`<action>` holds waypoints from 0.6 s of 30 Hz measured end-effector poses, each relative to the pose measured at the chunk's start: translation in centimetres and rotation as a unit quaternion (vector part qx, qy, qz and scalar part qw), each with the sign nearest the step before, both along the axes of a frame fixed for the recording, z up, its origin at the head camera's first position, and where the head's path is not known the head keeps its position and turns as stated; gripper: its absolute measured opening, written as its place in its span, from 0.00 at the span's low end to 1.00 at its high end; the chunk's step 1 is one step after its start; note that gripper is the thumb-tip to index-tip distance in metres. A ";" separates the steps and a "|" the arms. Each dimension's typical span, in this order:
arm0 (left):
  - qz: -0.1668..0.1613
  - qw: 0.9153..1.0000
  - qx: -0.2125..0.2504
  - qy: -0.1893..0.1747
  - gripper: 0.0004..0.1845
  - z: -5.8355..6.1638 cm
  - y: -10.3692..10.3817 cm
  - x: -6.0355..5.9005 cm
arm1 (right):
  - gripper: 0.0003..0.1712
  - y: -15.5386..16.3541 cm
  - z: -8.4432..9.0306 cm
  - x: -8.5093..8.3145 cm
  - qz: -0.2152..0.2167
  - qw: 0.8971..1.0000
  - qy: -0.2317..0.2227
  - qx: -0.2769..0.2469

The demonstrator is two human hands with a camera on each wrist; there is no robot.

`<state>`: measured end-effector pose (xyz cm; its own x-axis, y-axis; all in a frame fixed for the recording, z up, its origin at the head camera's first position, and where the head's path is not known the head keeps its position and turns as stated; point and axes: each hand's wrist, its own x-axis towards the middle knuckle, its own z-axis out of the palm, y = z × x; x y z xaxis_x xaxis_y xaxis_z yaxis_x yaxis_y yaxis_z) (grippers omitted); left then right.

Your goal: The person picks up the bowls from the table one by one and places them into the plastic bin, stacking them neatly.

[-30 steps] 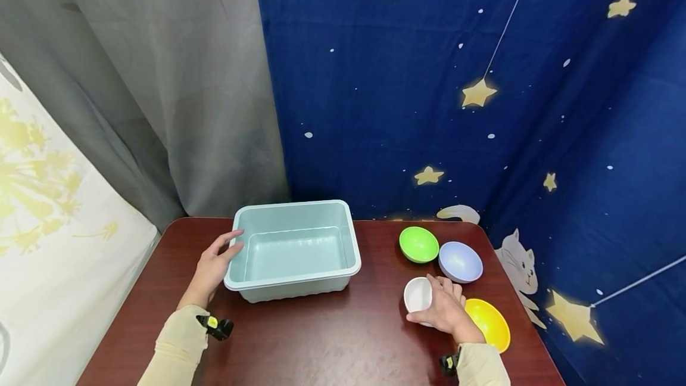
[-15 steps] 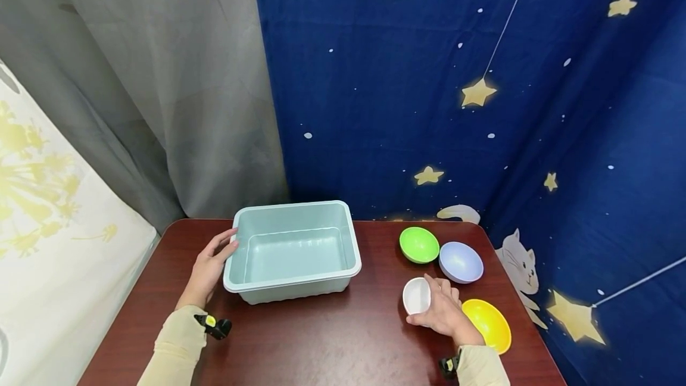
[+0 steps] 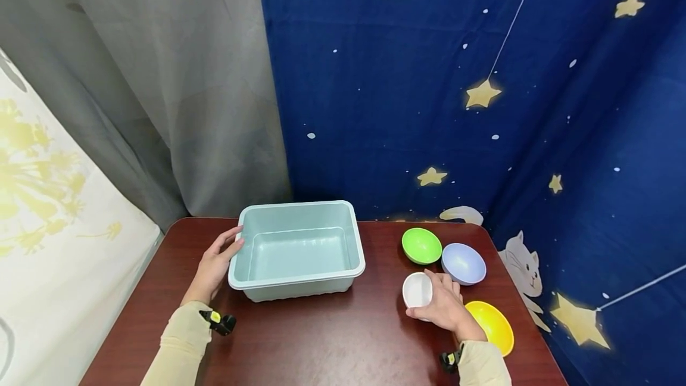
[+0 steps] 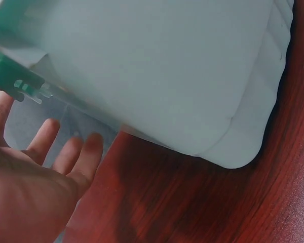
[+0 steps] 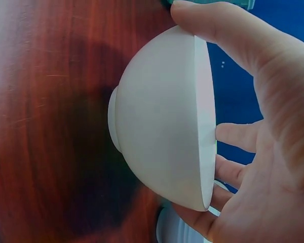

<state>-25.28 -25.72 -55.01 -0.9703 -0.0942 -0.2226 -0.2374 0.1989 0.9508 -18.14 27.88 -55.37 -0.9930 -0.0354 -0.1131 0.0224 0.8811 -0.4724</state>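
Observation:
In the head view, my right hand holds a small white bowl by its rim, with the thumb on the near side and fingers on the far side. The right wrist view shows the white bowl from its side, foot toward the dark red tabletop, its shadow beside it. My left hand is at the left rim of a pale blue-green plastic basin, fingertips right at the edge. From the left wrist, loosely extended fingers show outside the basin wall.
A green bowl and a lavender bowl stand side by side beyond my right hand. A yellow bowl sits right of it, partly behind the wrist. Curtains hang behind the wooden table.
The white bowl, held in my right hand, has shifted slightly left and away from me. My left fingertips have drawn back a little from inside the basin's rim.

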 end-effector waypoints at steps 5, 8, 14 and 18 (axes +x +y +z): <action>-0.006 1.000 -0.019 0.001 0.36 0.3 0.2 0.1 | 0.66 -0.1 0.5 -0.2 0.002 1.000 0.007 0.002; -0.007 0.999 -0.031 0.008 0.36 0.5 0.2 0.1 | 0.65 -0.3 0.7 -0.4 0.008 1.000 0.014 0.005; -0.007 0.998 -0.056 0.033 0.33 0.7 0.0 0.0 | 0.63 -0.5 1.7 -0.8 0.013 1.000 0.021 0.002; -0.006 0.998 -0.060 0.033 0.33 0.8 -0.1 0.1 | 0.64 -0.6 2.5 -1.3 0.019 1.000 0.016 0.007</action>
